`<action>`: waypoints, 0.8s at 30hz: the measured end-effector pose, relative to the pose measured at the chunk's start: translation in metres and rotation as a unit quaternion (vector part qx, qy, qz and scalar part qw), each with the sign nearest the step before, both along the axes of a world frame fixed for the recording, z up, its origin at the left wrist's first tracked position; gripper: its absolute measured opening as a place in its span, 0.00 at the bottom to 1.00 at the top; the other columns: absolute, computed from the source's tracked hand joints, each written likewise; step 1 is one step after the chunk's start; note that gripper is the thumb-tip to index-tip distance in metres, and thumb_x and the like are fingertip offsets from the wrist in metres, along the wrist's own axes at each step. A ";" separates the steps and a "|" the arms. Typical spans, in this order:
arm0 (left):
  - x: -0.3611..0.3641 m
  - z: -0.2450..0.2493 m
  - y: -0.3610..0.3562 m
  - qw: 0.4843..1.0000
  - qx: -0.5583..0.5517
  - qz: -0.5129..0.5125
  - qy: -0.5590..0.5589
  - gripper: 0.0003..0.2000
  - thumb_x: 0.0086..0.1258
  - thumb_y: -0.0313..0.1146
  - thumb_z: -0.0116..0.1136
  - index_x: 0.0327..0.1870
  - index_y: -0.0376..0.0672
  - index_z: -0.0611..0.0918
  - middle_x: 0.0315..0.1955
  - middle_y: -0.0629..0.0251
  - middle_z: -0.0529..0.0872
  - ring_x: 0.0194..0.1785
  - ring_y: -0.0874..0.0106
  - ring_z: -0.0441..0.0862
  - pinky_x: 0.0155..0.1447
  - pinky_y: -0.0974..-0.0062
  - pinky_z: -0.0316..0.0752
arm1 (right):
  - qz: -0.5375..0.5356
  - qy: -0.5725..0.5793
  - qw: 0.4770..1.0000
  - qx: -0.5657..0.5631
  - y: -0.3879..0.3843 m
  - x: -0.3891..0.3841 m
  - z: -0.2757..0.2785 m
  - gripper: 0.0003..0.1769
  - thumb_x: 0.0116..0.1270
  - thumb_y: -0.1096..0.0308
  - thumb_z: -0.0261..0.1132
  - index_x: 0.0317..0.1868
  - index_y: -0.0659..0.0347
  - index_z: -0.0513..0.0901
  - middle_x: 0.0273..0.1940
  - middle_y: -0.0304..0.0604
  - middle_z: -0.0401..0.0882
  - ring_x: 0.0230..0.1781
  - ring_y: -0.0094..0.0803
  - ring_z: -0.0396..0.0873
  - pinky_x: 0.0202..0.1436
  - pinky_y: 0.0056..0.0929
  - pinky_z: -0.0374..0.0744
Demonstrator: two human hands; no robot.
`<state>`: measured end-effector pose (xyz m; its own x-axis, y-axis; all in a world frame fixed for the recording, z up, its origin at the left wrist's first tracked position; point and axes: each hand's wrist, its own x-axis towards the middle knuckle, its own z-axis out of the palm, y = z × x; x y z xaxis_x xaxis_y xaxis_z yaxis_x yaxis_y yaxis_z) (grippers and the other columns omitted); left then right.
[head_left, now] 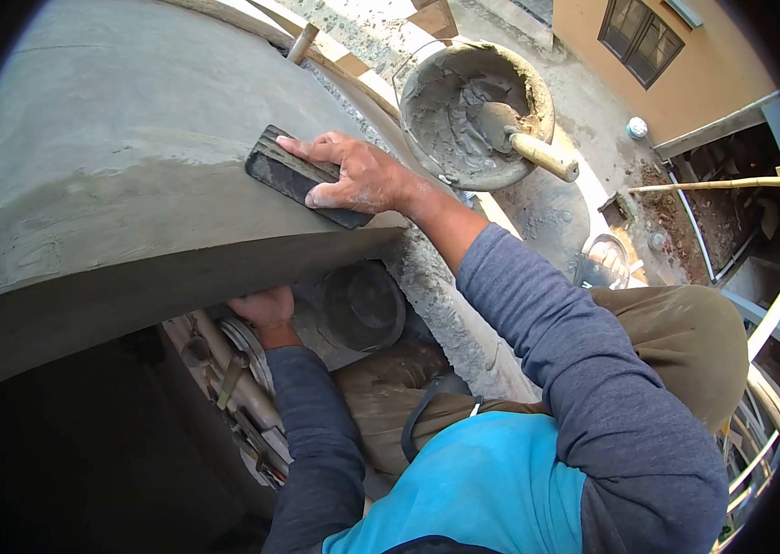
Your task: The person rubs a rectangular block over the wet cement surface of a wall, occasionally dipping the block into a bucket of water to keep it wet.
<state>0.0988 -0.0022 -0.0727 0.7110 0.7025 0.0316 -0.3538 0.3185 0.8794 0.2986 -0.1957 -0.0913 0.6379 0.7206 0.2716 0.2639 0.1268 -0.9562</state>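
My right hand [358, 175] is closed around a black rectangular plastering float [296, 175], which rests against the curved wet plaster surface [159, 198] close to its lower edge. Below that edge is my left hand [265, 307], palm partly showing; its fingers are hidden by the plastered underside [178, 268]. To the right of the float stands a bucket [545, 102] of wet grey mortar [455, 115]. A trowel [542, 155] lies in it, blade in the mortar and wooden handle over the rim.
A second, darker bucket [362, 305] sits under the ledge beside a rough concrete edge [450, 309]. Pipes [242, 379] lie lower left. A short wooden piece [302, 43] sticks up behind the plaster. My sandalled foot [607, 258] and a bamboo pole [722, 186] are at right.
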 end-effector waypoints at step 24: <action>-0.008 0.004 0.007 0.998 -0.033 0.016 0.044 0.31 0.72 0.60 0.46 0.67 0.48 0.74 0.66 0.65 0.75 0.69 0.63 0.71 0.72 0.56 0.65 | 0.025 0.128 0.991 -0.043 -0.027 -0.022 -0.067 0.46 0.54 0.46 0.68 0.73 0.53 0.67 0.63 0.61 0.75 0.63 0.51 0.75 0.67 0.37 0.70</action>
